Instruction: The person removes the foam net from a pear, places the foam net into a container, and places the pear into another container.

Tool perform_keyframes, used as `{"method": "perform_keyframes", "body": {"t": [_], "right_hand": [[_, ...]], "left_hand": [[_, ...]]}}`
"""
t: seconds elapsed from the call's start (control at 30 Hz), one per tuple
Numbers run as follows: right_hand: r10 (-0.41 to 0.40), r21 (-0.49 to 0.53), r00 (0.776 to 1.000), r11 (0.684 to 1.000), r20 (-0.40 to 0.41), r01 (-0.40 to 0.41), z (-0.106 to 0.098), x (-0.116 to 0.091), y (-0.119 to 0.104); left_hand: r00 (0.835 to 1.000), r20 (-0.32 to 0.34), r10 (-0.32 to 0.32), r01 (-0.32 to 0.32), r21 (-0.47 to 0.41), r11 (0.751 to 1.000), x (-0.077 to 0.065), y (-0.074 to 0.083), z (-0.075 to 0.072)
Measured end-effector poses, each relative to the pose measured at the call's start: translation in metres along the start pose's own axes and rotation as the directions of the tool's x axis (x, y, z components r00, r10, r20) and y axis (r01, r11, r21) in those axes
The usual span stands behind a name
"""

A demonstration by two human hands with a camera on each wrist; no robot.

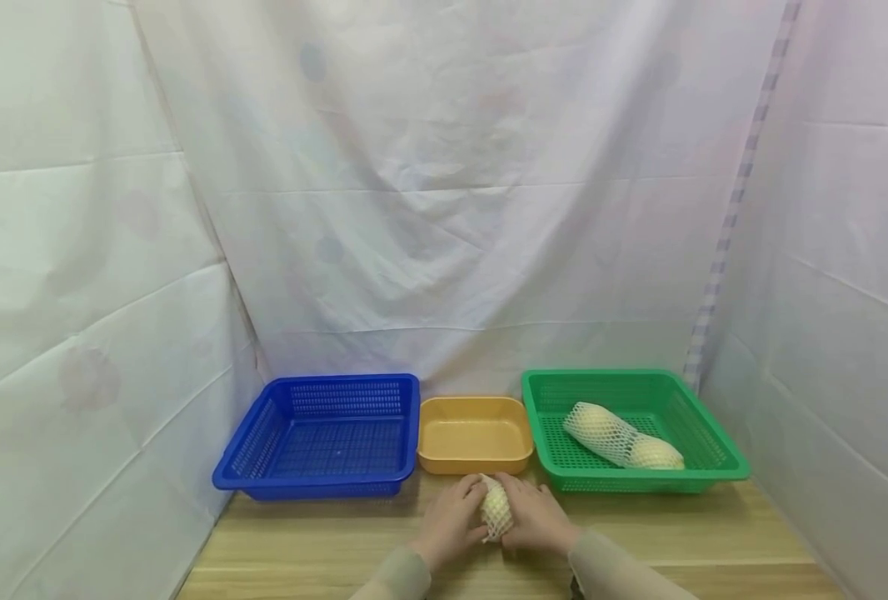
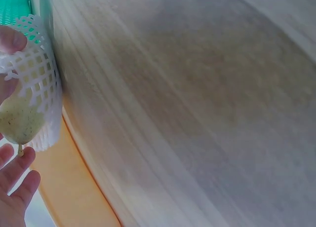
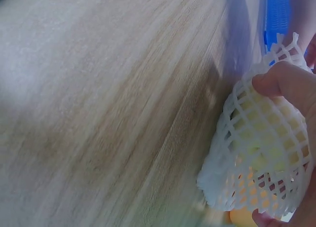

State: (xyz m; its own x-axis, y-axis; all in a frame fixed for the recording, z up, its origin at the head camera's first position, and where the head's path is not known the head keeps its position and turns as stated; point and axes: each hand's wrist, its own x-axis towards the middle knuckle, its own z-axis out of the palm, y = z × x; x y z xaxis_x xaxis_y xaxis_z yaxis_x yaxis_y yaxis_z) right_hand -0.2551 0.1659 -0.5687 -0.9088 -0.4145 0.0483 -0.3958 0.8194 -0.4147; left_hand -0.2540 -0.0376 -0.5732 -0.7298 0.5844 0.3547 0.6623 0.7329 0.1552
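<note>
A pale yellow pear (image 1: pixel 497 510) in a white foam net (image 3: pixel 217 182) is between both hands, just in front of the small orange tray. My left hand (image 1: pixel 450 517) holds it from the left side, fingers at the far end and thumb nearer me. On the right side my right hand (image 1: pixel 537 515) grips the netted fruit. The left wrist view shows the pear's speckled skin (image 2: pixel 22 121) and stem (image 2: pixel 20 150) bare of the net, with fingertips at the stem. Palms are mostly hidden.
A blue basket (image 1: pixel 316 481) stands at the left and an orange tray (image 1: pixel 474 467) in the middle. The green basket (image 1: pixel 639 475) at the right holds two netted fruits (image 1: pixel 597 425). White cloth (image 1: pixel 451 250) hangs behind and on both sides of the wooden table (image 1: pixel 301 550).
</note>
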Motion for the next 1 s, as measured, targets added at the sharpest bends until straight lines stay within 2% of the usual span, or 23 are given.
{"method": "perform_keyframes", "body": {"t": [0.17,0.37,0.57,0.83,1.0], "right_hand": [[-0.015,-0.004,1.0,1.0,0.007,0.015,-0.004,-0.001,0.001],[-0.024,0.004,1.0,1.0,0.01,0.024,-0.001,-0.001,0.004],[-0.027,0.008,1.0,1.0,0.004,0.027,0.006,0.0,0.006],[-0.062,-0.043,0.997,0.997,-0.036,0.06,0.009,-0.002,0.004],[-0.065,-0.046,0.997,0.997,-0.05,0.062,0.008,0.0,0.006]], "left_hand": [[0.999,-0.031,0.014,-0.014,-0.001,1.0,-0.002,-0.003,0.001],[0.999,-0.031,0.027,-0.027,0.017,1.0,-0.004,-0.004,0.004],[0.998,-0.028,0.05,-0.048,0.062,0.997,0.0,-0.002,0.009],[0.996,0.09,-0.009,0.0,0.094,0.996,0.01,0.005,0.012],[0.997,0.081,0.0,-0.01,0.117,0.993,0.014,0.007,0.011]]}}
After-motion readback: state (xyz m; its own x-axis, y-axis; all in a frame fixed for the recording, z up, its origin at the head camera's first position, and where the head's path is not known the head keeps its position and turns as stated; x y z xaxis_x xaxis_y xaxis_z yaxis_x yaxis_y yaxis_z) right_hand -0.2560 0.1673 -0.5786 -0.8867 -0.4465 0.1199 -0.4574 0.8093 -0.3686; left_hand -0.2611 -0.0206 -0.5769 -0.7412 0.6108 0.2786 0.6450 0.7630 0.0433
